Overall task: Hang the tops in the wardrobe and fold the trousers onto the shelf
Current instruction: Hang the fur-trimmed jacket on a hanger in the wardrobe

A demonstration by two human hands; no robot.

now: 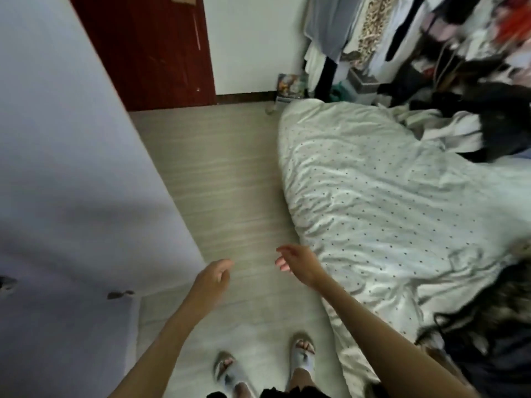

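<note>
Soft, even daylight fills the room; the dotted bedsheet (388,202) shows mild sheen. Wide-angle distortion bends the white panel (71,168) at left. Motion blur smears the far-right clothes (431,38) and near edges.

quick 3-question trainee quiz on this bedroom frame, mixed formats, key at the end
1. True or false: the left hand holds a garment.
2. Multiple choice: the pile of dark and white clothes lies (A) on the floor by the red-brown door, (B) on the far end of the bed with the dotted white cover, (C) in the right hand.
3. Fill in: the right hand hangs beside the bed's edge with ____ in its grip.

Key: 1 false; 2 B; 3 nothing.
</note>
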